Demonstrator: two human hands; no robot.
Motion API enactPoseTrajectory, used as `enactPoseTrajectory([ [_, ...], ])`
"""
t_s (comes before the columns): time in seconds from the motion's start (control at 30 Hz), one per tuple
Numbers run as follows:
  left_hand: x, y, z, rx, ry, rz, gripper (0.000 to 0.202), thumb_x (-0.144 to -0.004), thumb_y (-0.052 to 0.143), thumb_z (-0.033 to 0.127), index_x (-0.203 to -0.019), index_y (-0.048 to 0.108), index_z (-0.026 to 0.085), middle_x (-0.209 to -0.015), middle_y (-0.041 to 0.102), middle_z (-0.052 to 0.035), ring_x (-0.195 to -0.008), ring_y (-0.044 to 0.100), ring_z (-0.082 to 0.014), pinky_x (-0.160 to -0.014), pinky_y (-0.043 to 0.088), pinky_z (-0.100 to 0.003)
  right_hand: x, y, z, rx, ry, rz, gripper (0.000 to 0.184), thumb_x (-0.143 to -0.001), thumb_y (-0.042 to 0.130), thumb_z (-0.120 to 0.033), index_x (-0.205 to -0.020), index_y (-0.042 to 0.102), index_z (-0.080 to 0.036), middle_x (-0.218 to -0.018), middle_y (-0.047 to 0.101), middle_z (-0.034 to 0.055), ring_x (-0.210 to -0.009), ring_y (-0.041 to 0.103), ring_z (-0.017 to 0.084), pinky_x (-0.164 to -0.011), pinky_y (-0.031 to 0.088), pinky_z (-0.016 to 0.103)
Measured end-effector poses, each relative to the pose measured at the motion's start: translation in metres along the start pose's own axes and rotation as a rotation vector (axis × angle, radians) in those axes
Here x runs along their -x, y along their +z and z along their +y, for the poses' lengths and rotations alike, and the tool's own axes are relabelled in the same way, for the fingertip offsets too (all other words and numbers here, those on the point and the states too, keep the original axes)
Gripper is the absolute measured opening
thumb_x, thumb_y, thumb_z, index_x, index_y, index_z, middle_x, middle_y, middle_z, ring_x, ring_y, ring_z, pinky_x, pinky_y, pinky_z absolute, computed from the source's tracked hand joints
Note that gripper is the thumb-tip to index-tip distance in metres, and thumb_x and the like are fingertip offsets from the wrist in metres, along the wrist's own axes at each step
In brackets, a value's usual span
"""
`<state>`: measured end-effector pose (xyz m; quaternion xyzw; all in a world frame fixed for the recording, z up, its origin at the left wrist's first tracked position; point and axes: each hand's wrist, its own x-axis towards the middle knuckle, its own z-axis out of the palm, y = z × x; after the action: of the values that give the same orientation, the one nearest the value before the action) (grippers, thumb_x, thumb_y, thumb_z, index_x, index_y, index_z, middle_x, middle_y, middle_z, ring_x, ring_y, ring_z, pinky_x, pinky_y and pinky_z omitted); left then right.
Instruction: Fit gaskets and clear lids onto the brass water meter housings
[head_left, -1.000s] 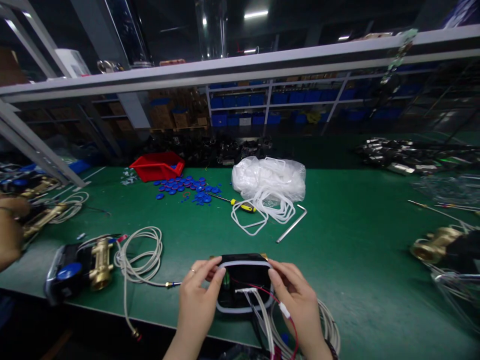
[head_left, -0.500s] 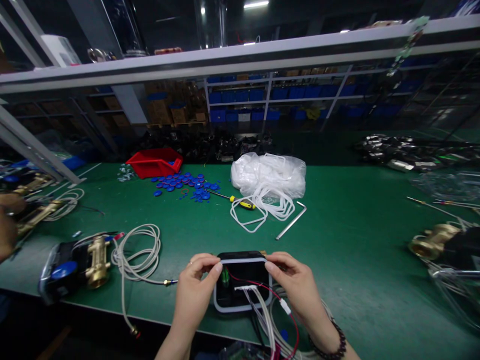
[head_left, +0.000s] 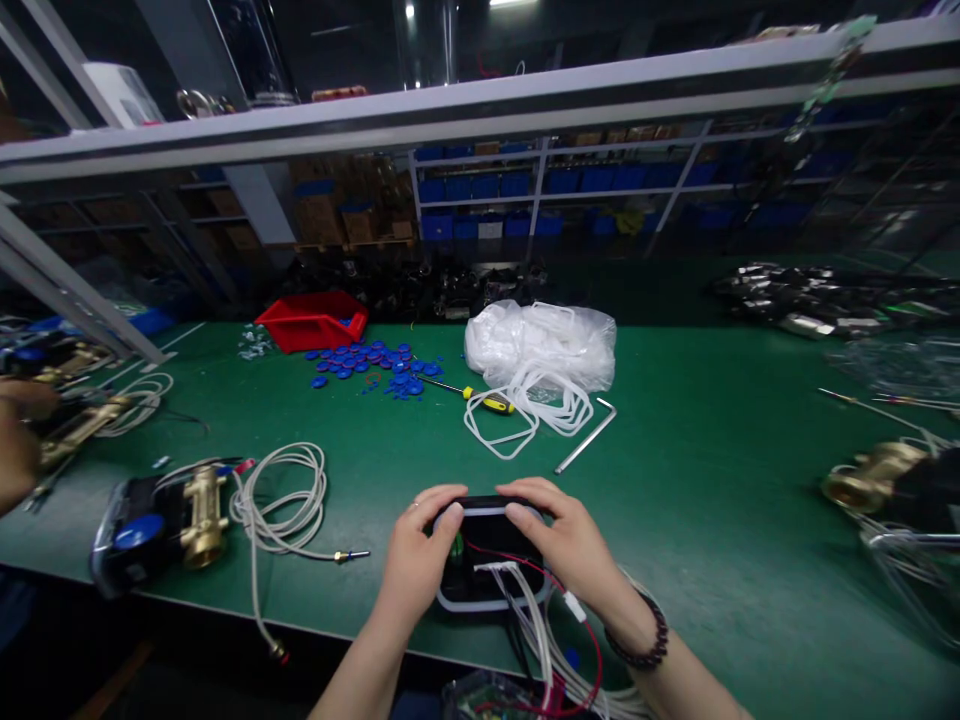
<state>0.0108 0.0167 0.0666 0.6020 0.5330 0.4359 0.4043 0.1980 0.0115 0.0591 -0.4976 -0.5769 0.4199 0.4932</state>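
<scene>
A black open housing (head_left: 487,588) sits at the table's front edge, with a white rubber gasket (head_left: 480,606) lying around its rim. My left hand (head_left: 422,545) grips the housing's far left corner, thumb on the gasket and fingers over the outer wall. At the far right corner my right hand (head_left: 566,535) holds it the same way, thumb pressing on the rim. Inside are a green cylindrical part (head_left: 457,546) and a white connector with pale wires (head_left: 499,567). Red wires run out past a white plug (head_left: 575,606) toward the front.
Loose white gaskets (head_left: 501,425) lie before a plastic bag (head_left: 540,345), beside a screwdriver (head_left: 491,400) and a hex key (head_left: 586,437). Blue caps (head_left: 367,360) are scattered by a red bin (head_left: 315,318). A brass-bodied meter (head_left: 202,515) stands left; another person's hand (head_left: 16,440) shows far left.
Both hands have moved closer together along the housing's far rim, with fingers now wrapped over its outer wall. The gasket's far side, pinched by the thumbs before, is pressed against the rim.
</scene>
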Motion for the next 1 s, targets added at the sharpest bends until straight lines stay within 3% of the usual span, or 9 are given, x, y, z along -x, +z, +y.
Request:
enactPoseTrajectory([
  [0.07, 0.002, 0.001, -0.003, -0.022, 0.014, 0.001, 0.032, -0.081, 0.056, 0.043, -0.096, 0.072, 0.020, -0.104, 0.069, -0.0100, -0.104, 0.060, -0.0256, -0.098, 0.043, -0.042, 0.001, -0.001, 0.002, 0.007, -0.001, -0.005, 0.021, -0.078, 0.062, -0.034, -0.092, 0.074, -0.024, -0.095, 0.066, 0.0072, -0.096, 0.059, 0.023, -0.092, 0.043, 0.039],
  [0.13, 0.009, -0.003, -0.010, -0.003, 0.032, -0.009, 0.038, -0.083, 0.055, 0.043, -0.112, 0.066, 0.021, -0.118, 0.065, -0.0106, -0.112, 0.057, -0.0255, -0.101, 0.041, -0.042, 0.010, -0.007, 0.006, 0.002, 0.015, -0.018, 0.029, -0.079, 0.061, -0.035, -0.104, 0.070, -0.024, -0.107, 0.065, 0.0085, -0.104, 0.058, 0.024, -0.094, 0.044, 0.040],
  [0.27, 0.030, -0.020, -0.027, 0.084, -0.027, -0.165, 0.055, -0.085, 0.056, 0.041, -0.136, 0.043, 0.026, -0.143, 0.044, -0.0088, -0.131, 0.042, -0.0246, -0.109, 0.034, -0.040, 0.039, -0.020, 0.014, -0.046, 0.143, -0.146, 0.054, -0.084, 0.058, -0.035, -0.136, 0.045, -0.027, -0.140, 0.045, 0.0093, -0.123, 0.047, 0.024, -0.097, 0.045, 0.041],
  [0.37, 0.039, -0.027, -0.035, 0.102, -0.089, -0.297, 0.062, -0.082, 0.063, 0.034, -0.139, 0.039, 0.028, -0.150, 0.033, -0.0067, -0.137, 0.030, -0.0253, -0.111, 0.031, -0.040, 0.053, -0.022, 0.016, 0.006, 0.148, -0.209, 0.060, -0.087, 0.054, -0.032, -0.143, 0.032, -0.026, -0.147, 0.034, 0.0081, -0.133, 0.034, 0.023, -0.106, 0.037, 0.042],
  [0.5, 0.043, -0.027, -0.040, 0.067, -0.081, -0.335, 0.071, -0.079, 0.064, 0.025, -0.143, 0.032, 0.026, -0.152, 0.028, -0.0074, -0.140, 0.025, -0.0266, -0.113, 0.027, -0.045, 0.054, -0.026, 0.018, 0.026, 0.128, -0.335, 0.068, -0.088, 0.053, -0.029, -0.147, 0.020, -0.026, -0.151, 0.026, 0.0070, -0.135, 0.029, 0.023, -0.108, 0.034, 0.044],
  [0.6, 0.046, -0.028, -0.044, -0.032, -0.052, -0.362, 0.085, -0.074, 0.066, 0.015, -0.145, 0.022, 0.028, -0.153, 0.025, -0.0071, -0.139, 0.025, -0.0279, -0.114, 0.023, -0.050, 0.053, -0.030, 0.021, 0.201, 0.027, -0.387, 0.080, -0.084, 0.055, -0.022, -0.149, 0.008, -0.026, -0.153, 0.019, 0.0079, -0.139, 0.020, 0.024, -0.112, 0.023, 0.048],
  [0.77, 0.054, -0.019, -0.046, -0.198, 0.004, -0.334, 0.094, -0.074, 0.060, 0.005, -0.146, 0.009, 0.035, -0.155, 0.019, -0.0054, -0.141, 0.020, -0.0271, -0.114, 0.018, -0.054, 0.057, -0.024, 0.029, 0.325, -0.123, -0.341, 0.078, -0.087, 0.050, -0.022, -0.148, 0.002, -0.027, -0.153, 0.020, 0.0085, -0.139, 0.021, 0.025, -0.111, 0.024, 0.050],
  [0.9, 0.058, 0.003, -0.047, -0.320, 0.079, -0.184, 0.113, -0.066, 0.068, 0.002, -0.146, -0.004, 0.034, -0.153, 0.023, -0.0098, -0.139, 0.024, -0.0297, -0.110, 0.027, -0.054, 0.060, -0.008, 0.041, 0.349, -0.202, -0.198, 0.082, -0.086, 0.053, -0.030, -0.148, 0.001, -0.021, -0.152, 0.022, 0.0109, -0.138, 0.021, 0.028, -0.111, 0.025, 0.049],
  [1.0, 0.063, 0.005, -0.054, -0.413, 0.177, -0.112, 0.107, -0.071, 0.066, 0.004, -0.146, -0.005, 0.031, -0.152, 0.027, -0.0126, -0.137, 0.030, -0.0290, -0.108, 0.035, -0.050, 0.062, -0.007, 0.042, 0.369, -0.195, -0.172, 0.077, -0.088, 0.050, -0.029, -0.148, 0.002, -0.022, -0.151, 0.024, 0.0104, -0.138, 0.022, 0.026, -0.111, 0.027, 0.047],
])
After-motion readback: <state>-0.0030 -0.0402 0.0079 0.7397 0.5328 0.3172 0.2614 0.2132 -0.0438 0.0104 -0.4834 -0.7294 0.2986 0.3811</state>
